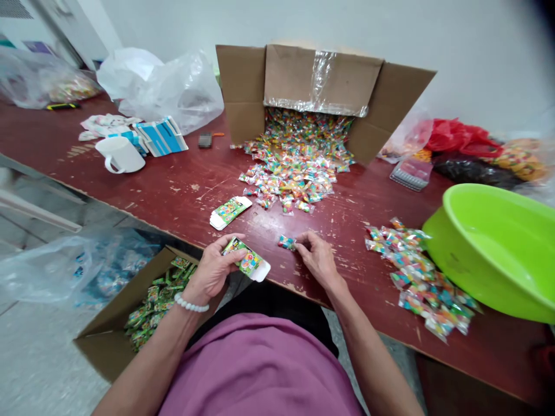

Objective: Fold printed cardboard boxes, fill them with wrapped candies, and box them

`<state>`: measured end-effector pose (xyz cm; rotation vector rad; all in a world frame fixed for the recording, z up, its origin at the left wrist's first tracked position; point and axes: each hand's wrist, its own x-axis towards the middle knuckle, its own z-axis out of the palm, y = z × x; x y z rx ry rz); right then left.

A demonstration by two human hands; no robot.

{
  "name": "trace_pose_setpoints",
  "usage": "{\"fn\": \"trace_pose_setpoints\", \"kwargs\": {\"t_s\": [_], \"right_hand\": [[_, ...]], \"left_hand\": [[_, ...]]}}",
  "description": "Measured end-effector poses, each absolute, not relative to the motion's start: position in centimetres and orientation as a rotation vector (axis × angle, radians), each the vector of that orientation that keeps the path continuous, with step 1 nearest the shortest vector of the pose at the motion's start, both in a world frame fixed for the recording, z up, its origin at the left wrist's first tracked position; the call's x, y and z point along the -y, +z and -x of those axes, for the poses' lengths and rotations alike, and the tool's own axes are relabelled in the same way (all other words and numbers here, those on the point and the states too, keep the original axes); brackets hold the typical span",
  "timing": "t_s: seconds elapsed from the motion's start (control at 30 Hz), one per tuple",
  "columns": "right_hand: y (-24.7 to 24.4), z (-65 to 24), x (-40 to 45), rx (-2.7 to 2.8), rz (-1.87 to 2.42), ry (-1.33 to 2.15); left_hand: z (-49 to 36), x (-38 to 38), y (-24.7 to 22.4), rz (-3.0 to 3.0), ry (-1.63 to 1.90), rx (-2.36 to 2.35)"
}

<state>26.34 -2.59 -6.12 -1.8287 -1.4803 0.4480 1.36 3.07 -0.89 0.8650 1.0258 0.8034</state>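
A small green printed box (249, 261) with a white end flap hanging out is held in my left hand (215, 267), over the table's front edge. The fingers and thumb of my right hand (317, 258) pinch the end of a wrapped candy packet (285, 242) just above the red table. Behind my left hand lie flattened green boxes (230, 212) in a small stack. Past both hands, a pile of candy packets (299, 167) spills from a cardboard box (323, 81) lying on its side.
More packets (425, 277) lie at the right beside a green basin (498, 248). A white mug (120, 155), a blue-striped carton (161, 137) and plastic bags (173, 86) stand at the left. Below the table edge, an open carton (102, 346) holds filled green boxes (151, 306).
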Motion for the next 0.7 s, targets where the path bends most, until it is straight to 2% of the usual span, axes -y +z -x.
{"fn": "trace_pose_setpoints", "kwargs": {"t_s": [0.1, 0.3, 0.43, 0.57, 0.7], "right_hand": [[-6.2, -25.6, 2.5, 1.623, 1.826, 0.289], [-5.7, -25.4, 1.7, 1.659, 1.831, 0.267], [-5.2, -24.3, 1.3, 1.682, 1.961, 0.241], [-4.8, -23.0, 1.8, 1.489, 1.734, 0.589], [-3.8, -22.2, 3.0, 1.213, 1.478, 0.945]], "left_hand": [[-1.1, -3.3, -1.4, -0.928, 0.865, -1.085], [-0.1, -3.0, -2.2, -1.070, 0.797, -1.169], [0.4, -2.7, -1.9, -1.481, 0.692, -1.116], [0.4, -2.2, -1.3, -1.770, 0.484, -1.083], [0.7, -1.6, -0.8, -1.617, 0.442, -0.999]]}}
